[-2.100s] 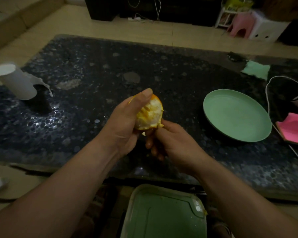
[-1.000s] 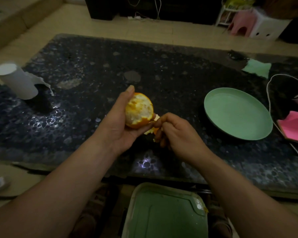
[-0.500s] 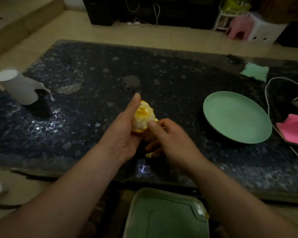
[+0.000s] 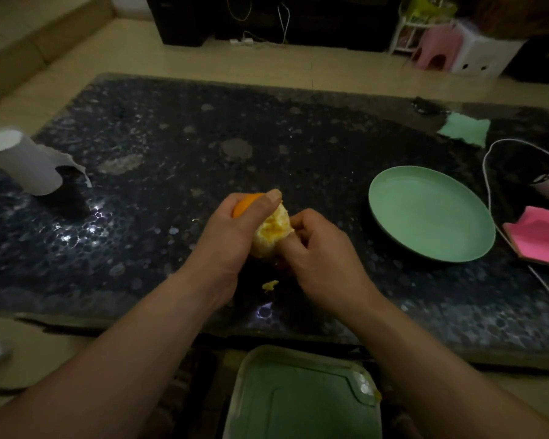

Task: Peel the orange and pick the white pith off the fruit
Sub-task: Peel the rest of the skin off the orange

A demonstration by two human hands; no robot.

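A partly peeled orange [image 4: 271, 231] is held above the dark speckled table [image 4: 171, 147]. My left hand [image 4: 232, 236] wraps it from the left, thumb over its top, with a patch of orange skin still showing under the thumb. My right hand [image 4: 317, 255] presses against the fruit's right side, its fingers curled and pinching at the pale pithy surface. What the right fingertips hold is hidden. A small scrap of peel [image 4: 269, 285] lies on the table just below the hands.
A green plate [image 4: 431, 213] sits to the right, beside a pink object [image 4: 542, 239] and a white cable [image 4: 488, 191]. A white paper roll [image 4: 23, 163] stands at the left. A green bin lid [image 4: 301, 397] is below the table's near edge. A green cloth [image 4: 465, 129] lies far right.
The left hand has turned the orange so its thumb now lies over the top. The right hand has come up against the fruit's right side. A peel scrap has dropped onto the table.
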